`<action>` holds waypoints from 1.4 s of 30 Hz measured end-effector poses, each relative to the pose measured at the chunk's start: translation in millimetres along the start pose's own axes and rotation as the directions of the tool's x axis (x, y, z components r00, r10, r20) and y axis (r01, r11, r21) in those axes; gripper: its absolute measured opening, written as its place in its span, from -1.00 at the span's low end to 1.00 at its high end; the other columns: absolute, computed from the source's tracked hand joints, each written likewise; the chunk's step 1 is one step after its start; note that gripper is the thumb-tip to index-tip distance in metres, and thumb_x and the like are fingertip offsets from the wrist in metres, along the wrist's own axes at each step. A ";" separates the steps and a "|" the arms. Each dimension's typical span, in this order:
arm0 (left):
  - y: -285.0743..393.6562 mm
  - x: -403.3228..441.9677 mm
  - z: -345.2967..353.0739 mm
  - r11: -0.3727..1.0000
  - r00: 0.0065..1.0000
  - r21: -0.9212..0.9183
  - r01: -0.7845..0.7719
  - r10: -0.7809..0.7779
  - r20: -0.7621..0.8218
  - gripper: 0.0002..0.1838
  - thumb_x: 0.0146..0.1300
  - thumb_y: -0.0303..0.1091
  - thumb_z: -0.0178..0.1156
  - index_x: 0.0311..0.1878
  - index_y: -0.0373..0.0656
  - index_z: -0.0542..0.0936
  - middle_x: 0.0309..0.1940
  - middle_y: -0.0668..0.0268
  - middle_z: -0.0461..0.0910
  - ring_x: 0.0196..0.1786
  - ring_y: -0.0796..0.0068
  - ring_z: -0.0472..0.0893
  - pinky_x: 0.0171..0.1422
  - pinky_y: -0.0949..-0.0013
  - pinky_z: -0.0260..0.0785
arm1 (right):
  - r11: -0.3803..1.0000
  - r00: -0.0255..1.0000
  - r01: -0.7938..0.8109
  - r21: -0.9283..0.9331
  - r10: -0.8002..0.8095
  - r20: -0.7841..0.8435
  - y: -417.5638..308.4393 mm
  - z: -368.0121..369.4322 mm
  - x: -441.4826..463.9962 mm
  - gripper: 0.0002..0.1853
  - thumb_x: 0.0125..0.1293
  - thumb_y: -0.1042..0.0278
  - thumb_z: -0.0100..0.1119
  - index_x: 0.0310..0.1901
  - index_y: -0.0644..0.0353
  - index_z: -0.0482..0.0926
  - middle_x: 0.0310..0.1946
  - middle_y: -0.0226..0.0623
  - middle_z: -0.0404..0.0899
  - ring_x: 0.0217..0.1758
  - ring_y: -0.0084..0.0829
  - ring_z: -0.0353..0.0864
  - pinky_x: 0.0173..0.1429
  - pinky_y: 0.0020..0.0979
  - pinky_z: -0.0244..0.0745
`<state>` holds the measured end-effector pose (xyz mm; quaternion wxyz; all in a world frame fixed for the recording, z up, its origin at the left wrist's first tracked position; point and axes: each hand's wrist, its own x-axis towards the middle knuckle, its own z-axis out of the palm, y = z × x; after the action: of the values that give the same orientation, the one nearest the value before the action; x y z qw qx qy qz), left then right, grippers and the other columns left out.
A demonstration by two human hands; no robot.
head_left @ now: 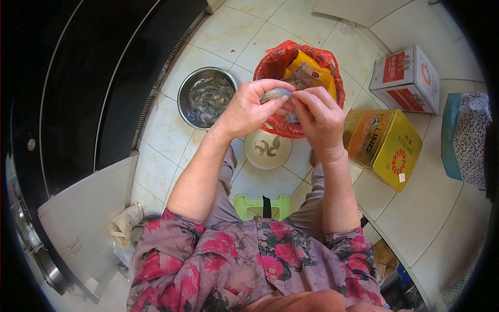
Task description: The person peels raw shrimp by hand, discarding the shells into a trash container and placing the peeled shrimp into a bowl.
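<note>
My left hand [244, 108] holds a grey shrimp [275, 94] between thumb and fingers, over the near left part of a bin lined with a red plastic bag [337, 67]. My right hand [321, 117] is closed in a pinch at the right end of the shrimp. To the left, a steel bowl [181, 104] holds many grey shrimp in liquid. Below my hands, a pale bowl [267, 162] contains several peeled-looking shrimp. A yellow packet [312, 70] lies in the bin.
A green stool [283, 205] is between my legs. On the right are a yellow tin box [384, 148], a white and red carton [405, 80] and a teal-edged patterned object [468, 138]. A dark cabinet front [127, 67] runs along the left; a cloth bag [125, 223] hangs below.
</note>
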<state>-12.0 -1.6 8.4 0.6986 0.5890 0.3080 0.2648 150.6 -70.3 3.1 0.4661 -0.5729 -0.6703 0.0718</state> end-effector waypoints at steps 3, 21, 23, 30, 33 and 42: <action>-3.4 -0.3 -1.2 0.999 1.000 0.053 0.002 -0.003 0.011 -0.76 0.34 -0.53 0.12 0.04 -0.33 0.60 -0.21 0.26 0.70 -0.13 0.64 0.63 0.02 0.51 0.51 | 1.000 0.999 0.024 -0.013 -0.023 0.047 1.3 0.1 -0.4 -0.88 0.10 0.54 0.31 -0.29 0.22 0.63 -0.42 -0.27 0.55 -0.42 -0.29 0.61 -0.33 -0.36 0.54; -2.7 -2.6 7.5 0.956 0.999 0.292 0.015 -0.025 0.029 -0.78 0.32 -0.51 0.13 -0.02 -0.34 0.61 -0.32 0.26 0.71 -0.23 0.62 0.67 -0.08 0.49 0.54 | 0.996 0.978 -0.018 -0.090 0.036 0.204 7.0 -3.8 -2.6 -0.94 0.08 0.53 0.26 -0.44 0.22 0.54 -0.52 -0.22 0.48 -0.47 -0.17 0.55 -0.38 -0.24 0.50; -4.4 -1.0 7.6 0.975 0.998 0.220 0.023 -0.035 0.047 -0.78 0.34 -0.51 0.10 0.00 -0.35 0.58 -0.27 0.22 0.70 -0.20 0.57 0.68 -0.06 0.48 0.56 | 0.995 0.989 -0.018 -0.099 0.033 0.144 7.5 -3.8 -1.6 -0.93 0.05 0.55 0.26 -0.43 0.21 0.55 -0.53 -0.24 0.48 -0.48 -0.20 0.55 -0.39 -0.26 0.50; 0.4 -1.6 8.3 0.994 0.993 -0.057 0.090 -0.085 0.084 -0.75 0.35 -0.56 0.08 0.06 -0.34 0.58 -0.17 0.24 0.68 -0.17 0.56 0.67 0.03 0.48 0.55 | 0.992 0.990 -0.128 0.019 0.127 0.058 3.6 -11.0 -2.5 -0.88 0.00 0.57 0.30 -0.38 0.21 0.58 -0.51 -0.30 0.52 -0.49 -0.30 0.56 -0.39 -0.35 0.50; 3.8 -2.3 7.5 0.987 0.990 -0.107 0.120 -0.111 0.087 -0.74 0.35 -0.57 0.05 0.07 -0.33 0.57 -0.16 0.21 0.67 -0.16 0.55 0.68 0.02 0.47 0.56 | 0.994 0.992 -0.110 0.011 0.109 0.067 3.0 -12.5 -1.6 -0.87 0.01 0.56 0.31 -0.36 0.21 0.59 -0.50 -0.31 0.53 -0.48 -0.31 0.57 -0.38 -0.36 0.50; -3.5 -3.2 7.8 0.988 1.000 0.151 0.017 -0.020 0.023 -0.76 0.31 -0.54 0.10 0.02 -0.34 0.59 -0.26 0.24 0.70 -0.20 0.60 0.67 -0.02 0.48 0.54 | 0.997 0.988 0.025 -0.069 -0.014 0.151 1.6 -10.3 -1.0 -0.92 0.08 0.50 0.32 -0.37 0.20 0.60 -0.46 -0.29 0.54 -0.44 -0.26 0.59 -0.33 -0.32 0.53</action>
<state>-8.3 -9.6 6.2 0.6583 0.6405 0.3239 0.2270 159.0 -75.1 7.3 0.3942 -0.5754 -0.7114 0.0865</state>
